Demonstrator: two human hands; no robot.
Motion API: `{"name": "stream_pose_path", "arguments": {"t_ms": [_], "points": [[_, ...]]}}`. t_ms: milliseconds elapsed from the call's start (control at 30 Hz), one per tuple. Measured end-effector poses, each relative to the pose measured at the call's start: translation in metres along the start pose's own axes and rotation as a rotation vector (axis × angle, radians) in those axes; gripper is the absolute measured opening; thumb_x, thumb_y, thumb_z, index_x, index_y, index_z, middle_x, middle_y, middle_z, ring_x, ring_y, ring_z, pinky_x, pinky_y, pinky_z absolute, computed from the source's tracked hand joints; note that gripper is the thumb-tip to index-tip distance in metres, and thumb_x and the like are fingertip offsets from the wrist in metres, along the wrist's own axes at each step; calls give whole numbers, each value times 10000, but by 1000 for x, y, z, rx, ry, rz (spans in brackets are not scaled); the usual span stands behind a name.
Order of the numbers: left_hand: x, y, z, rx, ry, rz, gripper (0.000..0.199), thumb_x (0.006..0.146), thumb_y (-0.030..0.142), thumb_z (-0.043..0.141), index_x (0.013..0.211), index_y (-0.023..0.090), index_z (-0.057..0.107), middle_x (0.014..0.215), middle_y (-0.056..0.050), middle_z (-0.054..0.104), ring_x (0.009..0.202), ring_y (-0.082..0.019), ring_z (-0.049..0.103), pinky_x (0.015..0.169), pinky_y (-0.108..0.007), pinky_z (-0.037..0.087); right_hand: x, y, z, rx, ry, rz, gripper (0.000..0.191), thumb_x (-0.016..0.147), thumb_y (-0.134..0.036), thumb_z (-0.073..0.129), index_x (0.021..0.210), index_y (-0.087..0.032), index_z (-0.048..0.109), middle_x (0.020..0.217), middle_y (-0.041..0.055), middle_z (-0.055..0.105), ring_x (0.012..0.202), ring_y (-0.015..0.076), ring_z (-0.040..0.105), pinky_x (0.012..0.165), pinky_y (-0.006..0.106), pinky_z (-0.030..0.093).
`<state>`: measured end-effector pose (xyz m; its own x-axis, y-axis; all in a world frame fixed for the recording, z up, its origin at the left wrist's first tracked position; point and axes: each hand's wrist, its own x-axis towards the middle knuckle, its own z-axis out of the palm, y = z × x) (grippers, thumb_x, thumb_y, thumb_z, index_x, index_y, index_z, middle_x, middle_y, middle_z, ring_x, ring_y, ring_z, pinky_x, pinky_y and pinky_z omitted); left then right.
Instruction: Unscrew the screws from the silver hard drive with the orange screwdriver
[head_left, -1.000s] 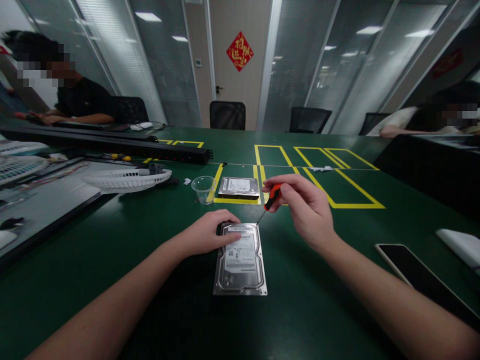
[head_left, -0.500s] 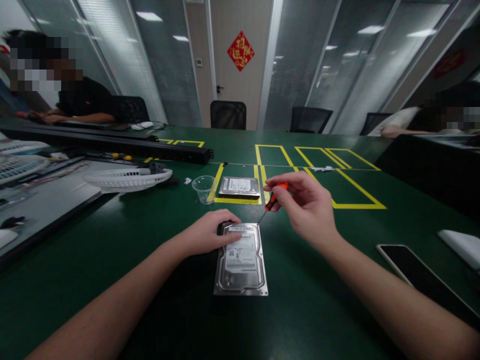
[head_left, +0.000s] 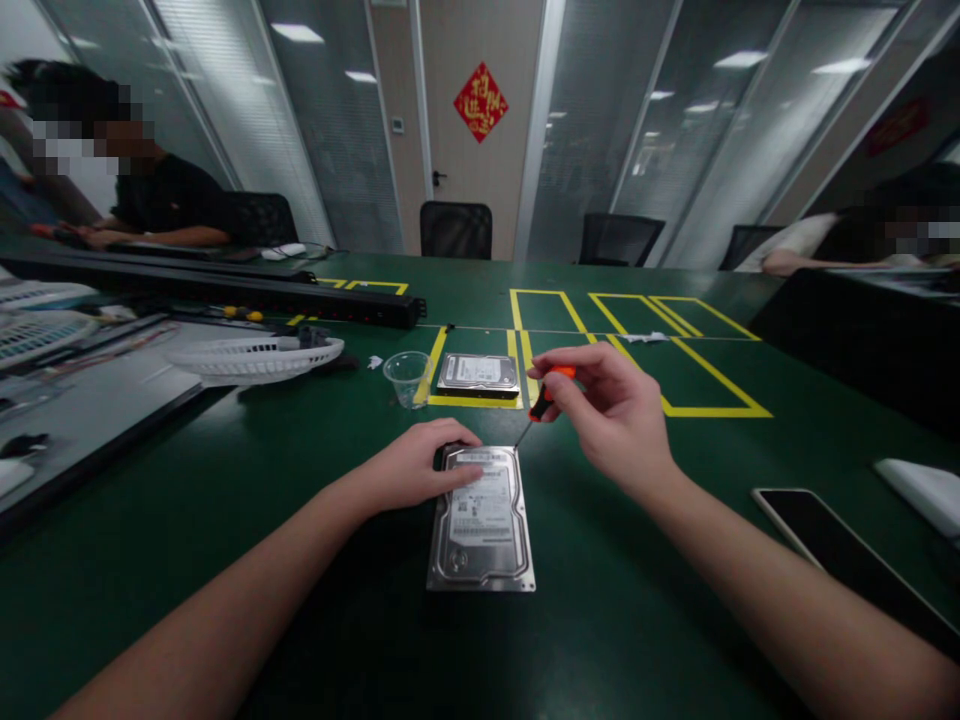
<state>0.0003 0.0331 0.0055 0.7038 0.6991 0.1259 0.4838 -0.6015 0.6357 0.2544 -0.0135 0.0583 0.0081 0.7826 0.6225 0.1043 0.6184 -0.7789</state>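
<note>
A silver hard drive (head_left: 484,530) with a white label lies flat on the green table (head_left: 337,620) in front of me. My left hand (head_left: 420,465) grips its far left part, thumb on the label and fingers over the far edge. In my right hand (head_left: 607,400) is a small orange and black screwdriver (head_left: 541,402), pinched between the fingers, its tip at the drive's far right corner. Beyond lies a second hard drive (head_left: 478,372) inside a yellow taped rectangle, with a clear plastic cup (head_left: 409,378) to its left.
A phone (head_left: 847,550) and a white object (head_left: 919,490) lie at the right. To the left are a white slotted part (head_left: 259,358), a grey panel (head_left: 142,390) and long black bars (head_left: 300,295). Two people sit across, left and right.
</note>
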Motion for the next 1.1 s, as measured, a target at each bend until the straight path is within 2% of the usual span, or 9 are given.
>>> {"name": "stream_pose_path", "arguments": {"t_ms": [133, 433, 567, 733, 867, 1100], "points": [[0, 1, -1, -4, -2, -5, 317, 975, 431, 735, 1216, 226, 759, 1226, -87, 767, 1127, -285, 707, 1001, -432, 547, -1, -1, 1, -6, 1, -14, 108, 977, -261, 775, 1073, -223, 743, 1068, 58, 767, 913, 192, 767, 597, 262, 680], [0, -1, 0, -8, 3, 1, 312, 974, 429, 736, 1214, 232, 759, 1225, -86, 768, 1125, -287, 709, 993, -430, 548, -1, -3, -4, 50, -68, 58, 203, 1063, -316, 631, 1159, -230, 789, 1089, 66, 782, 783, 166, 745, 679, 327, 688], [0, 0, 0, -15, 4, 8, 295, 973, 419, 735, 1197, 229, 762, 1211, -86, 771, 1114, -286, 712, 991, -434, 548, -1, -3, -2, 33, -62, 30, 187, 1043, -308, 686, 1181, -222, 779, 1114, 73, 777, 801, 164, 745, 679, 317, 688], [1, -1, 0, -9, 3, 9, 300, 974, 413, 733, 1205, 223, 759, 1219, -89, 769, 1123, -283, 709, 997, -434, 544, -1, -2, 1, 5, -7, 5, 134, 988, -295, 773, 1092, -213, 749, 1104, 73, 784, 793, 165, 752, 616, 290, 679], [1, -1, 0, -8, -2, 8, 310, 978, 427, 732, 1215, 229, 758, 1225, -89, 768, 1126, -284, 707, 993, -428, 546, -1, -1, 1, 11, -13, -9, 118, 984, -276, 775, 1083, -230, 728, 1093, 58, 777, 818, 169, 747, 614, 287, 669], [0, 0, 0, -11, -3, 8, 300, 978, 420, 733, 1211, 232, 760, 1220, -86, 768, 1127, -284, 709, 994, -424, 546, -2, -2, -4, 68, -91, 54, 202, 1073, -318, 626, 1156, -239, 792, 1085, 65, 782, 769, 174, 744, 688, 351, 661]]}}
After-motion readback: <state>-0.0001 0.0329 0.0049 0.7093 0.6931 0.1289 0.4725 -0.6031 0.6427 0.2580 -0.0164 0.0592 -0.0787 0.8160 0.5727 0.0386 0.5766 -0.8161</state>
